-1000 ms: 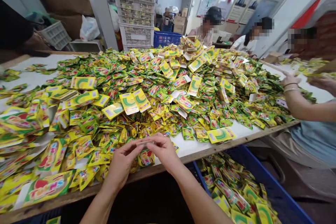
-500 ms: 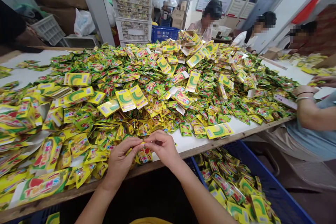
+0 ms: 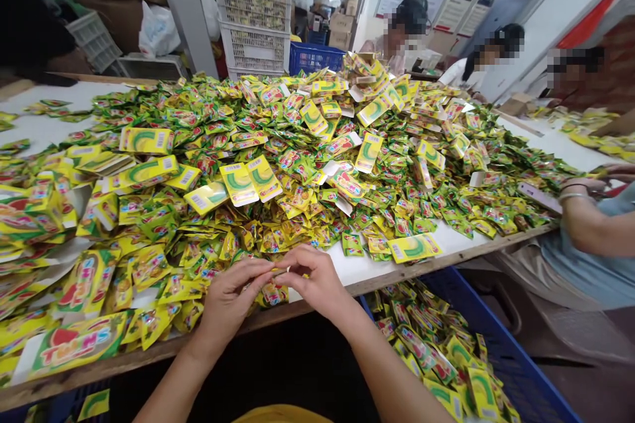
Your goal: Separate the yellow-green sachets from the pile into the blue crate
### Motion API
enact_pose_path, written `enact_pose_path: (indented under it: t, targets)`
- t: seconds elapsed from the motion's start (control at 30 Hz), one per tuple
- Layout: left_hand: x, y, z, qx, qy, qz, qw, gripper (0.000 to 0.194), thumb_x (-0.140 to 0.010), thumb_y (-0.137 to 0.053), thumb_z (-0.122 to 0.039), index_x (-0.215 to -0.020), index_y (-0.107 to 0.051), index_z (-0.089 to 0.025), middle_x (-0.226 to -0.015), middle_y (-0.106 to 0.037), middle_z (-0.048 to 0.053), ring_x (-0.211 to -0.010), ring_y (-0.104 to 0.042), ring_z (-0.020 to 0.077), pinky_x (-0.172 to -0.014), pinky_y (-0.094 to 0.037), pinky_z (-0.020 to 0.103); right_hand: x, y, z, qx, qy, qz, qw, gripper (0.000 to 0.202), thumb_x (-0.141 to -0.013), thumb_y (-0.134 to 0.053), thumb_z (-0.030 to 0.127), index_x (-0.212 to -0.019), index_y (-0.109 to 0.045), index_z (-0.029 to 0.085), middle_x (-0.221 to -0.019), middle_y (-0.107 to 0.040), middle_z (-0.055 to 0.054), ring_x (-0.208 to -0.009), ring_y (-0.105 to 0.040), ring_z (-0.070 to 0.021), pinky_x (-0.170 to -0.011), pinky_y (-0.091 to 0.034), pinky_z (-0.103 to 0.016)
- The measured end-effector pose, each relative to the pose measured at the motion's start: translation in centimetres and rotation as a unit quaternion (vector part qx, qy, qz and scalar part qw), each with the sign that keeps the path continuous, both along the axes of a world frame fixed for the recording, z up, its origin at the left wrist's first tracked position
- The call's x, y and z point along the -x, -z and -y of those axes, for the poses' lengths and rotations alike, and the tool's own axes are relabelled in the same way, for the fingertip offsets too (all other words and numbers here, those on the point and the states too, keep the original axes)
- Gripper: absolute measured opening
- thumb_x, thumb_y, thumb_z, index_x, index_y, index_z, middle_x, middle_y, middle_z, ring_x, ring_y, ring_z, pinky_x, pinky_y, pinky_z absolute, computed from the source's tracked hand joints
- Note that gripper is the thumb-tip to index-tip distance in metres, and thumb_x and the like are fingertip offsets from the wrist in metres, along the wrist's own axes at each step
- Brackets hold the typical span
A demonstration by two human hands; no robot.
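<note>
My left hand [image 3: 233, 294] and my right hand [image 3: 312, 281] meet at the table's front edge, thumbs and fingertips pinched together. Between them is a small thin thing [image 3: 281, 271], seen edge-on and mostly covered by the fingers; its kind cannot be made out. Just beneath the fingertips lies a yellow-green candy packet [image 3: 274, 294]. Beyond my hands spreads a heap of small shiny packets [image 3: 297, 201], with flat yellow cartons [image 3: 238, 184] scattered on top. A larger printed carton [image 3: 79, 342] rests left of my left hand.
Below the table's wooden edge [image 3: 397, 276], at right, a blue crate [image 3: 520, 350] holds packets and cartons. A co-worker's arm [image 3: 590, 218] reaches over the right end. White crates [image 3: 255, 46] are stacked behind the table; more people sit at the back right.
Both hands stay together in nearly the same place, with slightly shifted fingers. The right fingertips are a little further apart around the thin thing. The co-worker's hand at right has moved slightly.
</note>
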State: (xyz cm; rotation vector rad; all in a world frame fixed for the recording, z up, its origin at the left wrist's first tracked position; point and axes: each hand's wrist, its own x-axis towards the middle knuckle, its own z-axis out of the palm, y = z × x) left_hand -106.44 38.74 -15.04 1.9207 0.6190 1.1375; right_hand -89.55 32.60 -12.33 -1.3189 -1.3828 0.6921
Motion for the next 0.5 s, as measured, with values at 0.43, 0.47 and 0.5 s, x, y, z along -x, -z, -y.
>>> enact_pose_path:
  t: [0.43,0.47,0.5]
  targets:
    - [-0.4,1.1,0.8,-0.059,0.081,-0.070,0.992,0.033,-0.089,-0.056,-0.016,-0.118,-0.065,-0.027,-0.106,-0.068,0.006,-0.097,-0.065,0.0150,-0.086,-0.052,0.025,-12.5,0.3,4.2,0.186,0.414,0.246,0.857,0.028,-0.080,-0.061,0.041,-0.083,-0.071,0.015,-0.091,-0.065,-0.015,-0.087,-0.059,-0.0269,-0.080,-0.044,-0.040]
    - [-0.4,1.1,0.8,-0.061,0.087,-0.076,0.991,0.033,-0.089,-0.055,-0.017,-0.118,-0.065,-0.028,-0.107,-0.068,0.006,-0.098,-0.065,0.0154,-0.087,-0.052,0.025,-14.4,0.5,4.3,0.240,0.426,0.276,0.828,0.029,-0.076,-0.064,0.043,-0.077,-0.069,0.014,-0.090,-0.065,-0.017,-0.089,-0.058,-0.0292,-0.079,-0.043,-0.041]
    - [-0.3,0.9,0.8,-0.062,0.083,-0.078,0.992,0.033,-0.089,-0.055,-0.018,-0.119,-0.065,-0.028,-0.108,-0.068,0.006,-0.099,-0.065,0.0160,-0.088,-0.052,0.026,-15.8,0.7,4.4,0.273,0.426,0.292,0.812,0.029,-0.072,-0.067,0.043,-0.072,-0.068,0.014,-0.088,-0.064,-0.017,-0.089,-0.058,-0.0303,-0.078,-0.042,-0.041]
